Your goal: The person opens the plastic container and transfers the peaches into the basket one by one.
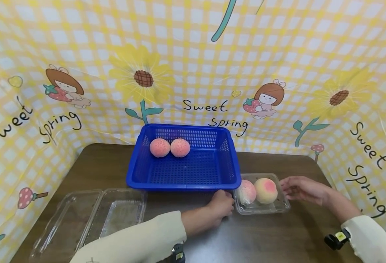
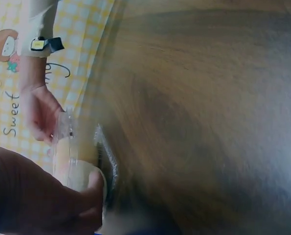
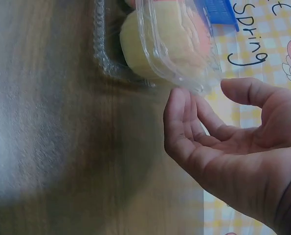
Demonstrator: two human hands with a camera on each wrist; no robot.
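Observation:
A clear plastic clamshell box (image 1: 262, 211) with its lid down holds two peaches, a pink one (image 1: 247, 191) and a cream one (image 1: 265, 191) with a pink blush. My left hand (image 1: 220, 206) is at the box's left end, fingers curled, and its thumb side overlaps that end in the left wrist view. At the opposite end, my right hand (image 3: 238, 132) has its thumb spread from loosely bent fingers, whose tips are at the lid's edge. Behind stands a blue plastic basket (image 1: 184, 187) with two pink peaches (image 1: 159, 148) in its back left part.
On the left of the brown table (image 1: 209, 241) lies another clamshell (image 1: 95, 215), unfolded flat with nothing inside. The blue basket's front rim is close to the left hand and filled box. A yellow checked cloth (image 1: 193, 65) surrounds the table's back and sides.

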